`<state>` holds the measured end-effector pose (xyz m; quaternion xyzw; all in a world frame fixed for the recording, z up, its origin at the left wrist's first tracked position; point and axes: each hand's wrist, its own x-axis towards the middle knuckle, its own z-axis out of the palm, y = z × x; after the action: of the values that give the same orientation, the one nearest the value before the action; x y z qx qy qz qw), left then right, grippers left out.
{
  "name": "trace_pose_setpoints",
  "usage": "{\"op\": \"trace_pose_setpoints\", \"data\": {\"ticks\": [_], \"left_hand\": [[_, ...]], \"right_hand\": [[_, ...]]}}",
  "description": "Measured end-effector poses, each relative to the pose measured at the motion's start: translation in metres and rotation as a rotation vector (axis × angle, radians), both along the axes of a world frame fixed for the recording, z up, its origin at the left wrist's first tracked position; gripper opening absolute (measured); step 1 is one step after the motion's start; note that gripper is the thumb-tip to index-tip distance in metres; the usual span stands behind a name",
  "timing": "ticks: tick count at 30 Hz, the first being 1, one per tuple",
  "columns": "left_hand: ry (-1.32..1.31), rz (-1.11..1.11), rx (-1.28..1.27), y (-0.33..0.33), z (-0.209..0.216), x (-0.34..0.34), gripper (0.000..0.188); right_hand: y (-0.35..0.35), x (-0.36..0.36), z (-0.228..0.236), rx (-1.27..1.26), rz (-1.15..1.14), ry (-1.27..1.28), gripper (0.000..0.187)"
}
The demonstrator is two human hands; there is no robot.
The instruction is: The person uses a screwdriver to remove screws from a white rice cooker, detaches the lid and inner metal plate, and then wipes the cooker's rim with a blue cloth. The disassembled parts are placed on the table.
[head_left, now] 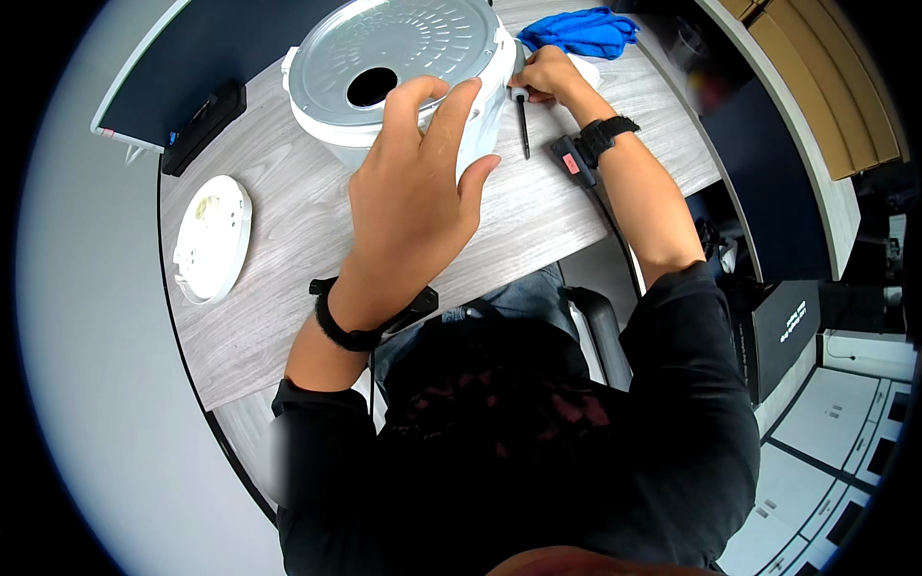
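Observation:
A white, bucket-shaped appliance body (331, 139) stands at the far middle of the table. On its top is a grey metal plate (322, 72) with rings of slots and a round dark hole. My left hand (413, 187) is in front of it, fingers bent and spread, with nothing in them; whether the fingertips touch the rim I cannot tell. To the right of the body, my right hand (545, 77) has its fingers closed at the grey handle of a screwdriver (524, 130). The dark shaft points toward me, close to the tabletop.
A round white cover (216, 240) lies on the table (279, 317) at the left. Behind my right hand is a crumpled blue cloth (581, 34). A monitor (226, 48) and a black box-shaped device (205, 130) stand far left. Cables run from black wristbands on both my wrists.

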<state>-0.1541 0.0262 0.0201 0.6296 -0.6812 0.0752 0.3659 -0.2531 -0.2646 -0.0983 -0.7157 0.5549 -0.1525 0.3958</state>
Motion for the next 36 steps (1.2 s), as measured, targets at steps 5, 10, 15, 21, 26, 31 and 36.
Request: {"op": "trace_pose_setpoints", "data": {"ticks": [5, 10, 15, 21, 26, 31, 36], "left_hand": [[-0.046, 0.0, -0.031, -0.003, -0.006, 0.007, 0.063], [-0.038, 0.007, -0.05, -0.002, -0.01, 0.008, 0.067], [-0.058, 0.014, -0.119, -0.002, -0.011, 0.015, 0.069], [0.026, 0.011, -0.031, 0.004, -0.003, 0.04, 0.062], [0.112, 0.009, -0.035, 0.005, -0.002, 0.067, 0.054], [0.146, 0.05, -0.023, 0.001, 0.0, 0.088, 0.043], [0.198, 0.093, -0.012, -0.01, -0.001, 0.122, 0.037]], "right_hand": [[-0.006, 0.001, -0.013, -0.014, -0.014, 0.022, 0.042], [0.001, -0.002, -0.006, -0.028, -0.025, 0.035, 0.043], [0.01, -0.004, 0.008, -0.092, -0.024, 0.064, 0.04], [0.021, -0.01, 0.036, -0.229, -0.016, -0.021, 0.058], [0.052, -0.006, 0.082, -0.36, 0.112, -0.389, 0.051], [0.071, 0.006, 0.102, -0.433, 0.279, -0.704, 0.053], [0.071, 0.02, 0.103, -0.521, 0.473, -0.685, 0.066]]}}
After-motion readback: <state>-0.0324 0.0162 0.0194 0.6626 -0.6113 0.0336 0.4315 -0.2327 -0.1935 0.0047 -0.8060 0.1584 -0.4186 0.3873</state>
